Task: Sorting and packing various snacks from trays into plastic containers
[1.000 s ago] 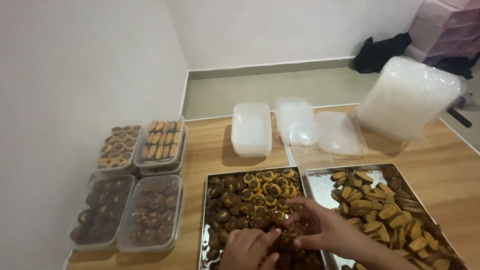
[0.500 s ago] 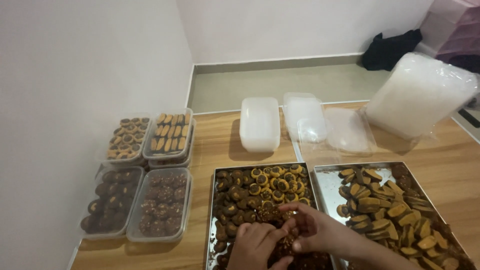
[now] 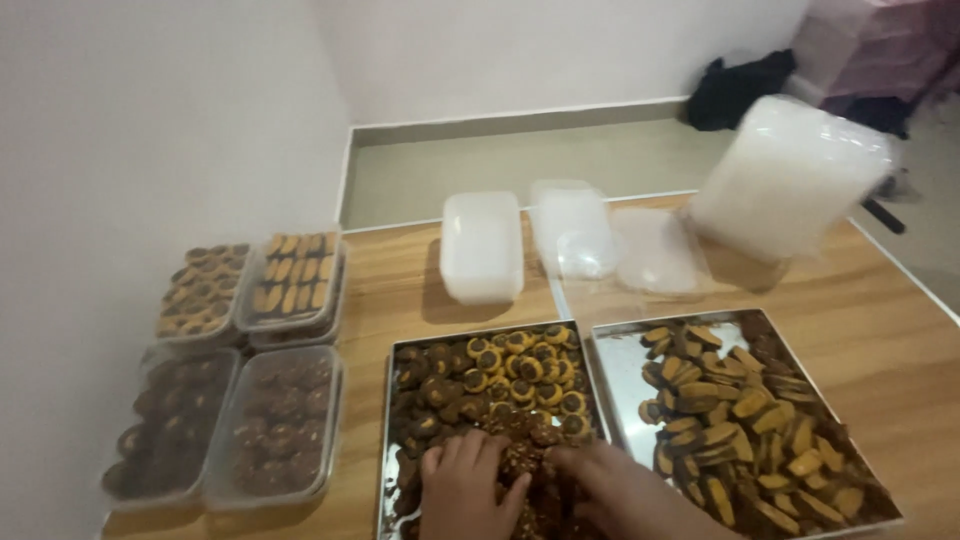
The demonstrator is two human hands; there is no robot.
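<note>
while both hands work the near end of the left tray [image 3: 392, 440], the left hand [image 3: 468, 492] and right hand [image 3: 610, 488] curl around dark cookies [image 3: 528, 448] lying between them. whether either actually grips one cannot be told. four filled boxes [image 3: 272, 425] sit left of that tray.

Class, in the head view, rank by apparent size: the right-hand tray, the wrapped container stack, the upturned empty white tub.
1. Right tray
2. Container stack, though it sits farther away, so this ranking is unsure
3. White tub
</note>
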